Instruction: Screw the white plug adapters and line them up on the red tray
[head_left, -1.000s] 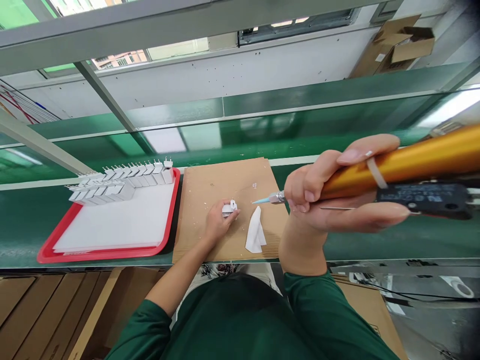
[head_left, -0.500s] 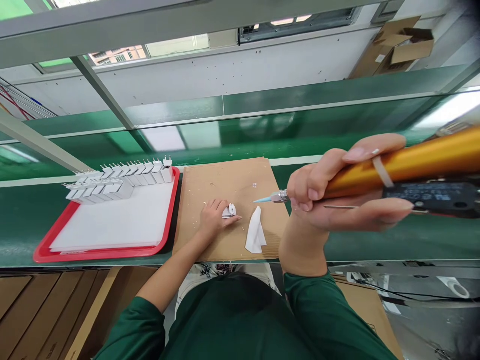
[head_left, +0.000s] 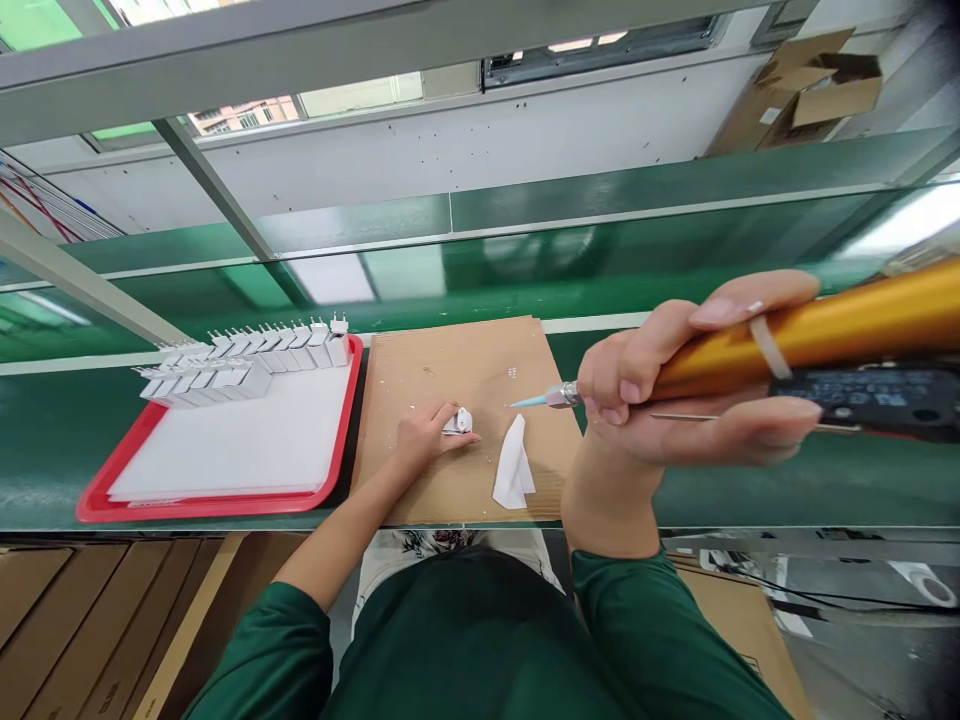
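My left hand (head_left: 424, 437) rests on a brown cardboard sheet (head_left: 465, 370) with its fingers closed round a small white plug adapter (head_left: 459, 422). My right hand (head_left: 675, 375) grips a long orange dispensing tool (head_left: 840, 330). The tool's thin blue nozzle (head_left: 534, 401) points left, a short way right of the adapter and apart from it. A black switch block (head_left: 870, 400) is strapped under the tool. A folded white tissue (head_left: 514, 465) lies on the cardboard just right of my left hand.
A red tray (head_left: 101, 500) lined with white sheets sits to the left, with several white adapters (head_left: 247, 360) standing in rows at its far edge. The green conveyor belt (head_left: 525, 260) runs behind. Cardboard boxes (head_left: 82, 620) stand below the bench.
My left hand turned the adapter over on the cardboard, so its pins no longer point up. The right hand and tool have barely moved.
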